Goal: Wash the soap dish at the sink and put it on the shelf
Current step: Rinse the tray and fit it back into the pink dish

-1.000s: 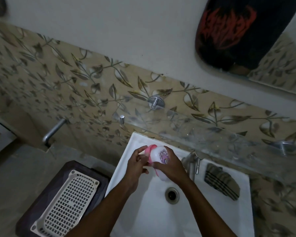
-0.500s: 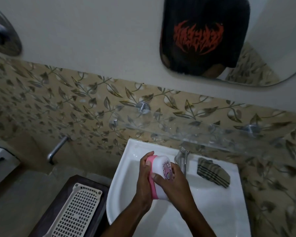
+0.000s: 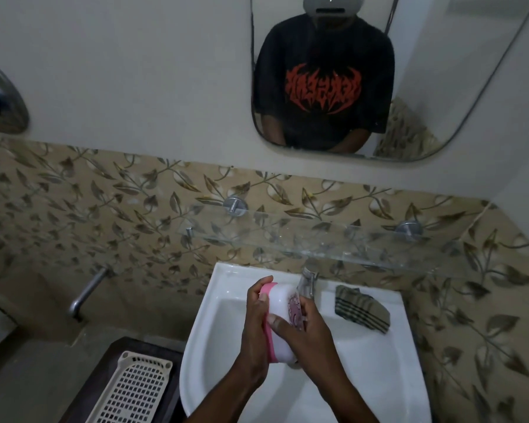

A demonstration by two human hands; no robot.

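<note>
A pink and white soap dish (image 3: pixel 283 312) with a patterned lid is held on its edge over the white sink (image 3: pixel 379 361). My left hand (image 3: pixel 255 328) grips its pink side, thumb and fingers wrapped around it. My right hand (image 3: pixel 306 334) grips the white side, its thumb across the front. A chrome tap (image 3: pixel 307 280) stands just behind the dish; no water stream shows. A glass shelf (image 3: pixel 333 242) runs along the tiled wall above the sink, on two round metal mounts.
A folded striped cloth (image 3: pixel 361 309) lies on the sink's right rim. A cream perforated tray (image 3: pixel 132 389) rests on a dark stand at the lower left. A metal spout (image 3: pixel 87 293) sticks out of the left wall. A mirror (image 3: pixel 379 77) hangs above.
The view has tilted upward, showing more of the mirror. Both hands keep hold of the dish, which has turned more upright and sits nearer the tap.
</note>
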